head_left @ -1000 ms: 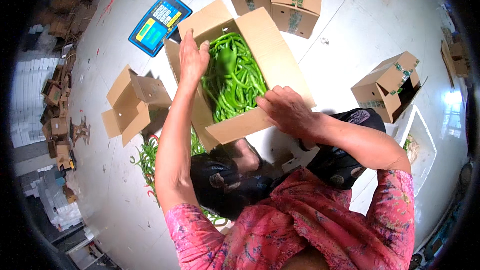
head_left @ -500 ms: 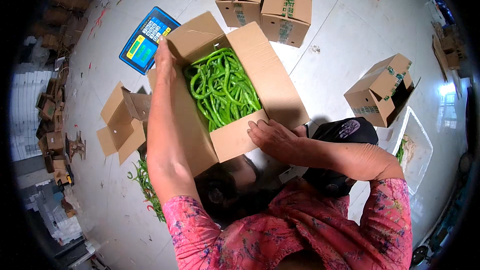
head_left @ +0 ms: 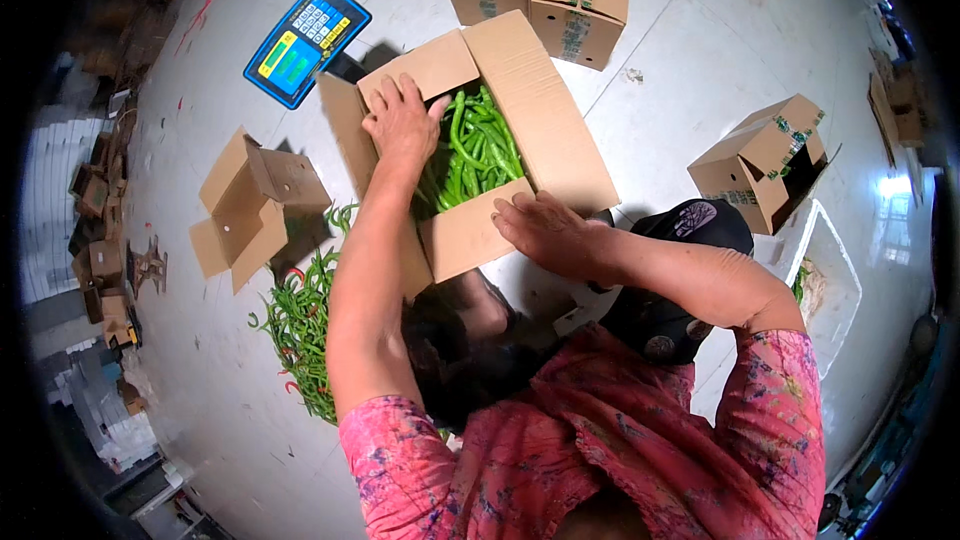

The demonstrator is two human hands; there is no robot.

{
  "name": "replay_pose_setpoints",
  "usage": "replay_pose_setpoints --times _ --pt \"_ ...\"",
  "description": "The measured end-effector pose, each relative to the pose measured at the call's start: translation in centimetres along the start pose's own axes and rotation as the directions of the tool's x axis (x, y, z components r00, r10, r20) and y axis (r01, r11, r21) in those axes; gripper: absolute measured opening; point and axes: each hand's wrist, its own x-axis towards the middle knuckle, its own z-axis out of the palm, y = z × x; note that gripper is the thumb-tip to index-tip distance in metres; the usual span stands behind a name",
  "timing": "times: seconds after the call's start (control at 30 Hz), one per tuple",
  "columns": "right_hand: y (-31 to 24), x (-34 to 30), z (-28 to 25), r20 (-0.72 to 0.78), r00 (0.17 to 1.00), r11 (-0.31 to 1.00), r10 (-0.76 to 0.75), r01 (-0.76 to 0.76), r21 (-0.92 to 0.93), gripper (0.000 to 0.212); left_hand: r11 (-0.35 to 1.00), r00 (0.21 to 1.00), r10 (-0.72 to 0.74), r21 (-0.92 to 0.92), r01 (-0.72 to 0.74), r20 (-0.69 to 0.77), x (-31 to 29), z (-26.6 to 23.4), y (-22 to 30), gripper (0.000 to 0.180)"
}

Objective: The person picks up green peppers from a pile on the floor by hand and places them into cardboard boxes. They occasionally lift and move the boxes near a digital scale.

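An open cardboard box [head_left: 570, 145] filled with long green chili peppers [head_left: 487, 155] stands in front of me. My left hand [head_left: 402, 125] lies with spread fingers on its far flap [head_left: 440, 55], which folds inward over the peppers. Bent close together, the fingers of my right hand [head_left: 548, 232] hold the right end of the near flap [head_left: 465, 233]; its thumb is hard to make out. The box's long right flap leans outward, while its left flap is partly behind my left arm.
A blue scale display [head_left: 308, 43] stands beyond the box. Loose peppers [head_left: 305, 335] lie on the floor at left, near an open carton [head_left: 245, 205]. Taped cartons [head_left: 580, 0] stand far ahead. At right are another carton [head_left: 755, 165] and a white foam box [head_left: 835, 285].
My left hand has moved from the box's left far corner onto the far flap, which now folds inward over the peppers. My right hand stays on the near flap.
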Motion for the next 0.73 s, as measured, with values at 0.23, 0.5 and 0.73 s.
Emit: replay_pose_setpoints --times 0.23,0.5,0.73 --pt "0.2 -0.2 2.2 -0.282 0.959 1.0 -0.023 0.019 -0.015 0.027 1.0 0.995 -0.021 -0.015 0.02 -0.099 -2.9 2.7 1.8 0.069" --pt "0.1 -0.5 0.6 -0.111 0.994 0.999 -0.01 0.014 0.036 0.042 0.994 0.94 -0.106 -0.057 0.093 -0.325 -3.1 5.7 6.0 0.068" --pt "3.1 0.1 -3.4 -0.151 0.78 0.789 0.607 -0.615 -0.008 0.088 0.998 0.939 -0.065 -0.028 0.06 -0.337 -3.2 6.3 5.7 0.069"
